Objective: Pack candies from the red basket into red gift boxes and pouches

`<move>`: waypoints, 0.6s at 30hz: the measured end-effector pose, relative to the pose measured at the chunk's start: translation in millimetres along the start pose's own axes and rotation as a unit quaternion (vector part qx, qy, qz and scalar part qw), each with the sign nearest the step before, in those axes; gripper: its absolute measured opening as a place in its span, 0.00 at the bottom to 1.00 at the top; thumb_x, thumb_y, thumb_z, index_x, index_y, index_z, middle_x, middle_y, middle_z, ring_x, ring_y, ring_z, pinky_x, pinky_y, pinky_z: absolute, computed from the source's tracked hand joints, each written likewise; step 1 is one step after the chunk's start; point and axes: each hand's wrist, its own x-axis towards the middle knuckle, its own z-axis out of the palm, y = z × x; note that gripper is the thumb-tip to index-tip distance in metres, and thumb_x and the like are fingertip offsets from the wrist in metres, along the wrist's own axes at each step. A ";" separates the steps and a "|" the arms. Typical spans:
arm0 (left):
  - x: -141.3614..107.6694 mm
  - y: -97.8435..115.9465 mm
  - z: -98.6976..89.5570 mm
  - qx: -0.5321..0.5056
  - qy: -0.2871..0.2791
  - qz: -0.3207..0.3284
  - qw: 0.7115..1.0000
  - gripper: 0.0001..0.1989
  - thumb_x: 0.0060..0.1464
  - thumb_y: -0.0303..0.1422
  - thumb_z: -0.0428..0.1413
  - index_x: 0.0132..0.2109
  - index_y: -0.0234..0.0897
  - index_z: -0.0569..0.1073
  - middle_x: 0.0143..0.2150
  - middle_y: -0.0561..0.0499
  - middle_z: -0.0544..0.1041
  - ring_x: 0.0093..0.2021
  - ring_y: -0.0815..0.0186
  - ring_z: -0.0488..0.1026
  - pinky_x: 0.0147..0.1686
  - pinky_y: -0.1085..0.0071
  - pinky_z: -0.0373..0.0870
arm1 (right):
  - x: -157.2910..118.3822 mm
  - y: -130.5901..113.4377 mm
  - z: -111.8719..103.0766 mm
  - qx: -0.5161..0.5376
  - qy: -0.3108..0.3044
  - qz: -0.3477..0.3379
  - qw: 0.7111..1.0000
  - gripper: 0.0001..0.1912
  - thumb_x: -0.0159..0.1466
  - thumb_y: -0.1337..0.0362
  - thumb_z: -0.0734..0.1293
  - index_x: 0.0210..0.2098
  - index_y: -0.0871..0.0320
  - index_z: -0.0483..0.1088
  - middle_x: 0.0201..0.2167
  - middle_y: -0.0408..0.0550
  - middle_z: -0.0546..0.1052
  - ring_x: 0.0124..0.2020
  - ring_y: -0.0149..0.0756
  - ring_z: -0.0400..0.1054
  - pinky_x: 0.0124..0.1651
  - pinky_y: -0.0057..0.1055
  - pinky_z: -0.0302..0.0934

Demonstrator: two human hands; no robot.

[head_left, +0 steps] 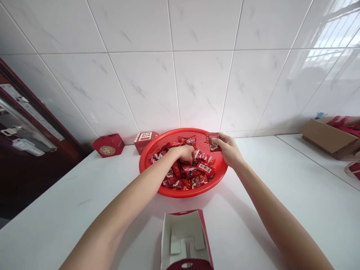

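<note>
A red plastic basket (184,194) holds many wrapped candies (189,171) in red packets. My left hand (186,153) reaches down among the candies, its fingers bent and closed; what they hold, if anything, is hidden. Over the basket's right rim, my right hand (228,148) pinches a dark red packet (214,142) between thumb and fingers. Nearer to me stands an open red box (187,238) with a pale inside, its flaps spread and no candy showing in it.
Behind the basket's left side are a closed dark red box (108,145) and a small red box (144,141). A cardboard box (329,137) with red items sits at the far right. Tiled wall (202,86) behind; door (33,150) at left.
</note>
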 end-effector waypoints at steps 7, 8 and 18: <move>0.3 -6.5 -6.7 -0.052 0.039 0.033 0.997 0.04 0.41 0.35 0.63 0.25 0.39 0.78 0.27 0.53 0.79 0.33 0.61 0.74 0.33 0.72 0.65 | 1.4 -1.2 -0.9 0.020 -0.015 0.005 1.000 0.16 0.51 0.53 0.78 0.34 0.56 0.80 0.29 0.44 0.79 0.32 0.34 0.71 0.36 0.30 0.67; 0.0 -6.7 -8.4 -0.064 0.043 0.041 0.996 0.05 0.42 0.35 0.62 0.26 0.39 0.78 0.27 0.53 0.79 0.33 0.62 0.74 0.34 0.72 0.65 | 1.9 -0.8 -1.2 0.019 -0.015 0.004 1.000 0.17 0.51 0.52 0.78 0.33 0.56 0.79 0.29 0.44 0.79 0.31 0.33 0.71 0.35 0.30 0.67; -11.7 -13.1 -22.3 -0.075 0.021 0.035 0.996 0.18 0.42 0.50 0.66 0.32 0.39 0.82 0.32 0.52 0.81 0.37 0.60 0.76 0.33 0.71 0.64 | 5.7 4.3 -5.8 -0.009 -0.021 0.000 1.000 0.20 0.53 0.48 0.77 0.36 0.55 0.76 0.33 0.45 0.79 0.34 0.36 0.72 0.39 0.33 0.67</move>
